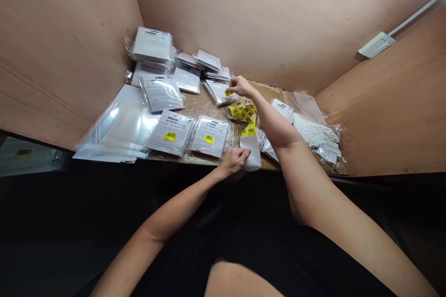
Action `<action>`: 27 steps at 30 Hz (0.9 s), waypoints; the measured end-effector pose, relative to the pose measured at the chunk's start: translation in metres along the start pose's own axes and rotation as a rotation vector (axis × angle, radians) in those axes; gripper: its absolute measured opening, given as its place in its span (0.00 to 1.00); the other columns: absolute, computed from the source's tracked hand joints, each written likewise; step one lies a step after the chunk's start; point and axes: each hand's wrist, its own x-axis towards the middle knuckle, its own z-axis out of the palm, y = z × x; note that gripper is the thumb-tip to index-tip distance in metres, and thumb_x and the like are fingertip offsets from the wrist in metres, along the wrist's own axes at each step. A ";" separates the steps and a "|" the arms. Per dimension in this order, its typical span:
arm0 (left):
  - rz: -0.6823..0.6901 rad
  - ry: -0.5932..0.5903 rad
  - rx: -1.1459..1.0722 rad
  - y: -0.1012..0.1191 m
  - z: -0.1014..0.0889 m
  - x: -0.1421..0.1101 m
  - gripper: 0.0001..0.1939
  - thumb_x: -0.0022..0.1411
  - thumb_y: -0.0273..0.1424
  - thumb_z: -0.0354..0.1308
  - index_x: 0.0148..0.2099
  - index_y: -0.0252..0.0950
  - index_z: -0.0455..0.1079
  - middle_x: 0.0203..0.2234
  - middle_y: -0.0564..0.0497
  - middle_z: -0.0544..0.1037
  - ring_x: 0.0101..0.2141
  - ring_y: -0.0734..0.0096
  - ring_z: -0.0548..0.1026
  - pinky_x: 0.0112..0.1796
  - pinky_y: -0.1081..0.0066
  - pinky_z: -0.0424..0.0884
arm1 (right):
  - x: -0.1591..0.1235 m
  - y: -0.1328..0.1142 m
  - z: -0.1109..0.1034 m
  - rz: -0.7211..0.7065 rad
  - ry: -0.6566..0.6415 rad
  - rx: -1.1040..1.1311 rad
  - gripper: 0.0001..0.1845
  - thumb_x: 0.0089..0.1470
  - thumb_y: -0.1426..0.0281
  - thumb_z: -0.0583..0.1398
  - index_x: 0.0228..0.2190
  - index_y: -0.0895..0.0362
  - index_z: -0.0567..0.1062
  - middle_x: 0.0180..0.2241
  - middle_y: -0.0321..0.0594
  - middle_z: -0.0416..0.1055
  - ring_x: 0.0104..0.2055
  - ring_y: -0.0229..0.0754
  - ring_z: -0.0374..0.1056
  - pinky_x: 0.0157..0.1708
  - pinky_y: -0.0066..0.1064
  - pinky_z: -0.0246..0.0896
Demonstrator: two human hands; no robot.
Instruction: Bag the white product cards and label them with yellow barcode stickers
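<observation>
The right hand (240, 86) is pinched, its fingertips gripping a small yellow label (228, 93) at the edge of a plastic-wrapped packet (218, 93). The left hand (234, 160), nearer the body and below the right, pinches the white backing strip (252, 153). The strip rises from that hand into a curl of yellow barcode labels (242, 111), just below the right hand. Left of the left hand lie two flat packets (209, 136) with yellow stickers. Further left and beyond are more stacked packets (151, 46). Right of the right arm sits a clear bag of white tags (318, 137). Plywood walls (244, 18) surround the cardboard-covered bench (268, 163).
</observation>
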 end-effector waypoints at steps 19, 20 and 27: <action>0.114 0.142 -0.142 -0.014 0.009 -0.010 0.15 0.67 0.43 0.65 0.38 0.35 0.74 0.27 0.50 0.76 0.26 0.67 0.70 0.30 0.69 0.64 | -0.289 0.004 0.004 0.270 0.350 0.276 0.38 0.55 0.42 0.68 0.50 0.54 0.61 0.46 0.48 0.74 0.43 0.50 0.75 0.43 0.41 0.71; 0.119 0.137 -0.121 -0.012 0.011 -0.015 0.16 0.68 0.44 0.65 0.37 0.36 0.73 0.27 0.50 0.75 0.26 0.67 0.70 0.30 0.69 0.64 | -0.312 0.002 0.021 0.328 0.401 0.356 0.41 0.51 0.40 0.70 0.49 0.53 0.59 0.50 0.49 0.73 0.44 0.50 0.76 0.41 0.40 0.71; 0.119 0.035 0.031 0.002 0.033 -0.073 0.16 0.73 0.44 0.63 0.37 0.37 0.75 0.30 0.47 0.78 0.27 0.66 0.73 0.32 0.67 0.69 | -0.381 -0.012 0.092 0.332 0.485 1.083 0.40 0.54 0.44 0.70 0.47 0.48 0.51 0.38 0.36 0.76 0.37 0.43 0.76 0.39 0.35 0.72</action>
